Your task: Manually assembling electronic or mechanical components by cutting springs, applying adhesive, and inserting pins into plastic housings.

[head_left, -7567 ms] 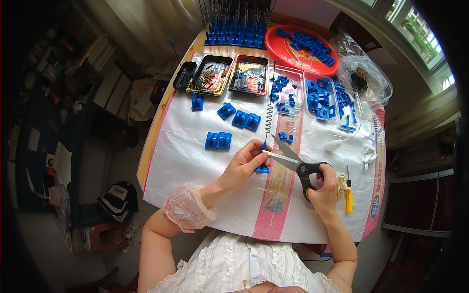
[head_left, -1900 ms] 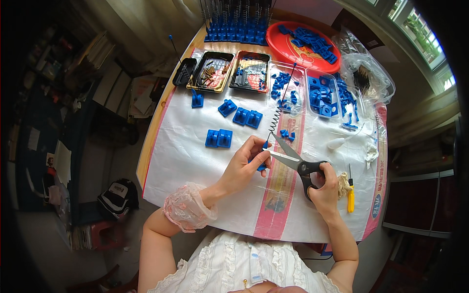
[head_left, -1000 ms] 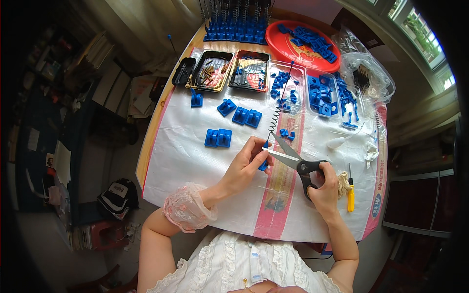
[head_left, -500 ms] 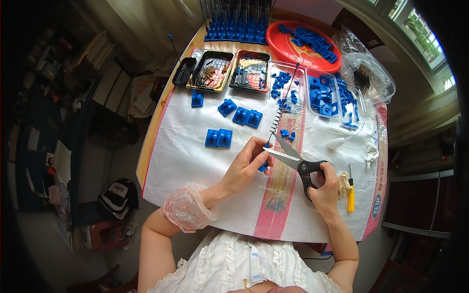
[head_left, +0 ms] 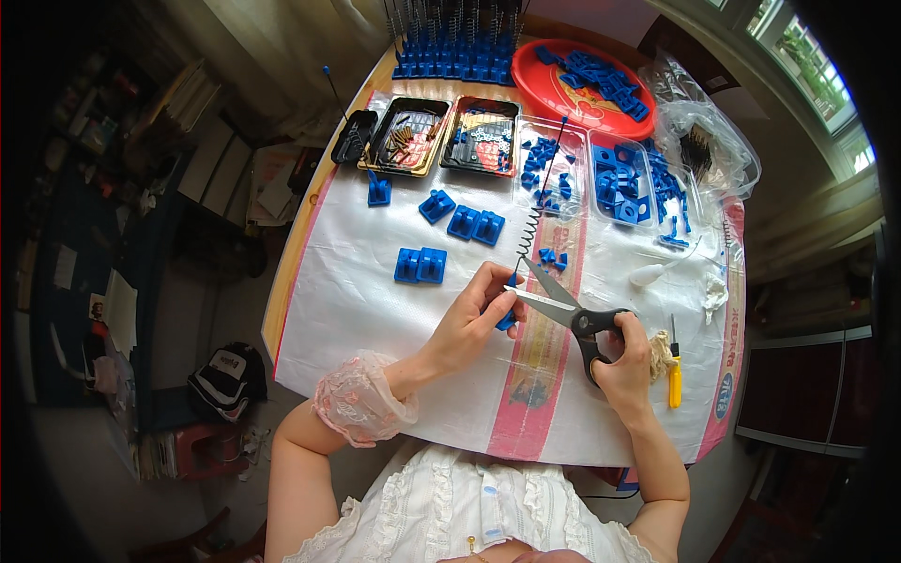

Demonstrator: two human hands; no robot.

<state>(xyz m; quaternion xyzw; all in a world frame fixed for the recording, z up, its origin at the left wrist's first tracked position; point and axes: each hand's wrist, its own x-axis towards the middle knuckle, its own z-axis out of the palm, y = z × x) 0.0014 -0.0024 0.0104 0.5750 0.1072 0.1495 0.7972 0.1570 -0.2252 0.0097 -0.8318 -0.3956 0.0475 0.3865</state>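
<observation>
"Gripping what, exactly, is the left hand point(head_left: 472, 315)?"

"A small blue plastic piece with a cone-shaped tip point(head_left: 512, 281). Thumb and fingers are closed snugly on it, hiding much of its base, over the middle of the wood-edged tabletop point(head_left: 308, 211), toward the near edge. A long, thin black coiled wire point(head_left: 530, 230) runs up from the cone and leans toward the far edge."

"And the right hand point(head_left: 623, 364)?"

"Curled through the handles of a pair of steel scissors with black grips point(head_left: 586, 323), blades spread apart. The lower blade lies by the left thumb tip and the cone; I can't tell whether it touches either."

"How would you work there?"

"I'd tuck the thumb behind the edge, hold the piece low so the springy wire can't twist it, and use light, even pressure. A sudden squeeze could nick the wire or skin."

"Anything to mind nearby?"

"Yes, small loose blue plastic wedges point(head_left: 560, 262) on the white woven sheet point(head_left: 422, 328), just beyond the blades. A stray elbow or wire could scatter them."
</observation>
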